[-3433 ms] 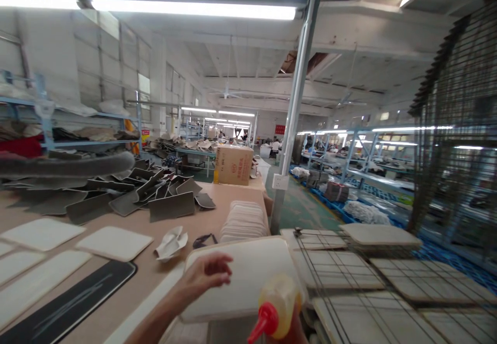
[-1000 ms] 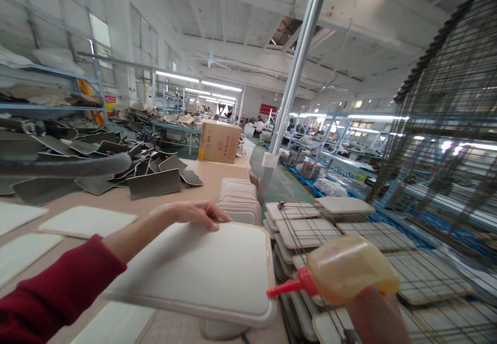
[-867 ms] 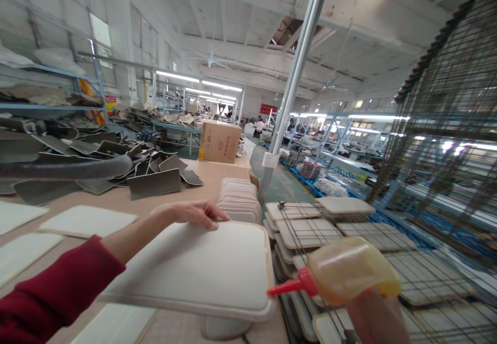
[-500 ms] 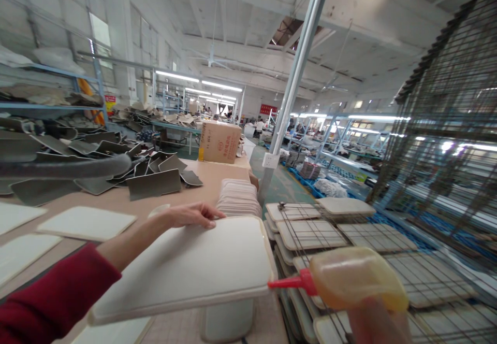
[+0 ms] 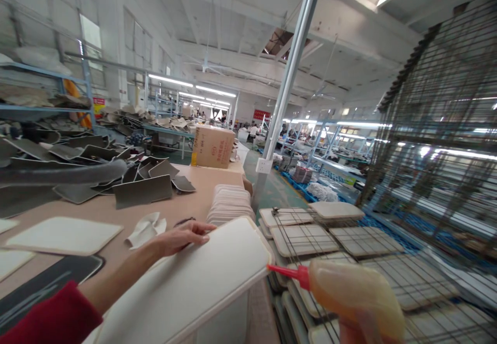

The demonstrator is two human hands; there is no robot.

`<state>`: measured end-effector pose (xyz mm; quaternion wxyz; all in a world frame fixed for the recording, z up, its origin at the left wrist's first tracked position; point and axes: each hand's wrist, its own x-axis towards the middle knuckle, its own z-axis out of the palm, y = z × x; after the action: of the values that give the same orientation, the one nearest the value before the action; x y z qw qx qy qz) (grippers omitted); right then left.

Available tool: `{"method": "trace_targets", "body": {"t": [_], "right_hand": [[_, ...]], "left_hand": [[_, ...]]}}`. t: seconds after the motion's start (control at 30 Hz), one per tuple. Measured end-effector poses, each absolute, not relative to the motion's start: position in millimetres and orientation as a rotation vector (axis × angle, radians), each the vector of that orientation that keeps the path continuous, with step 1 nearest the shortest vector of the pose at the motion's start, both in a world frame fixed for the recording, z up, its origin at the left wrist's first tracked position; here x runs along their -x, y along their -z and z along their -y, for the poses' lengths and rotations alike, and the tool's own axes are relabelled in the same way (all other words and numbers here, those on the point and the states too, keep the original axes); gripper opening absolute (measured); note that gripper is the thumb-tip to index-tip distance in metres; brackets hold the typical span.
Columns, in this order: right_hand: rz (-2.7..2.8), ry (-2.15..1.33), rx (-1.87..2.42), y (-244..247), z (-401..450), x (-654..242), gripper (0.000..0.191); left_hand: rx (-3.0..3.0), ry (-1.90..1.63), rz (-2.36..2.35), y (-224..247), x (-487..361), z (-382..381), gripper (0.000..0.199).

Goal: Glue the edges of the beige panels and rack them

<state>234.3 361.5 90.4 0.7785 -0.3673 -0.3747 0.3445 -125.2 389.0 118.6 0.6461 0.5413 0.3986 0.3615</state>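
Note:
My left hand [image 5: 190, 238], in a red sleeve, pinches the far edge of a white rounded-corner panel [image 5: 194, 282], which is tilted above the table. A squeeze bottle [image 5: 353, 292] of yellowish liquid is gripped from below by my right hand [image 5: 359, 328], mostly hidden behind it. The bottle's red nozzle points left, its tip at the panel's right edge near the corner. Beneath the held panel, part of another pale panel [image 5: 229, 313] shows. More white panels [image 5: 66, 235] lie to the left, beside a dark panel [image 5: 42, 287] and a crumpled white cloth [image 5: 146, 230].
A stack of pale panels [image 5: 230, 204] stands beyond my left hand, with a cardboard box [image 5: 213, 147] farther back. Grey pieces [image 5: 143, 191] are heaped on the left. On the right, wire racks [image 5: 303, 238] carry several panels, near a metal post [image 5: 285, 85].
The held panel has turned, its near end swinging down and toward me. The nozzle has moved up along its right edge toward the corner. My view has shifted slightly right.

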Motion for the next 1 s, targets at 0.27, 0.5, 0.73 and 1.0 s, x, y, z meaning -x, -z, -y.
{"method": "trace_targets", "body": {"t": [0.27, 0.5, 0.73, 1.0], "right_hand": [[0.718, -0.697, 0.783, -97.3, -361.6, -228.9, 0.048], [0.702, -0.713, 0.764, -98.4, -359.3, -223.4, 0.038], [0.732, -0.749, 0.758, -95.7, -358.5, -225.5, 0.045], [0.775, -0.89, 0.72, -85.6, -358.7, -228.9, 0.048]], "left_hand": [[-1.141, -0.867, -0.89, -106.5, 116.6, -388.0, 0.054], [-1.085, -0.886, -0.87, -103.7, 112.5, -385.9, 0.054], [-1.016, -0.912, -0.856, -102.7, 104.9, -384.2, 0.053], [-0.984, -0.921, -0.882, -105.5, 98.2, -386.5, 0.055]]}}
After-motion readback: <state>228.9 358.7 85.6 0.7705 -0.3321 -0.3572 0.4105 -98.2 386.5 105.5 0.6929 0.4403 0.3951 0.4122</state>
